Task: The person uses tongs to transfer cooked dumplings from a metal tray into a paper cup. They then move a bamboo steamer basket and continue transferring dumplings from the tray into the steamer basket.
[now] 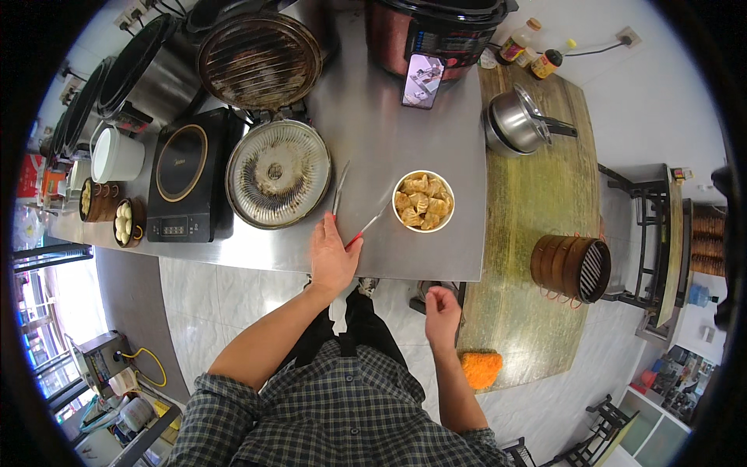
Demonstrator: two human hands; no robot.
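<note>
The left hand [333, 255] grasps metal tongs [340, 189] with red grips at the front edge of the stainless-steel worktop [405, 261]. Fingers lie along one arm of the tongs, thumb along the other; the tips are spread. One tip is near the round griddle plate [278, 173], the other just beside the paper bowl [425, 231] of browned dumplings [421, 204]. The right hand [443, 313] is off the worktop, fingers clenched; whether they enclose anything cannot be told. The griddle's ridged lid [261, 62] stands raised. An induction cooker [183, 170] sits left of the griddle plate.
</note>
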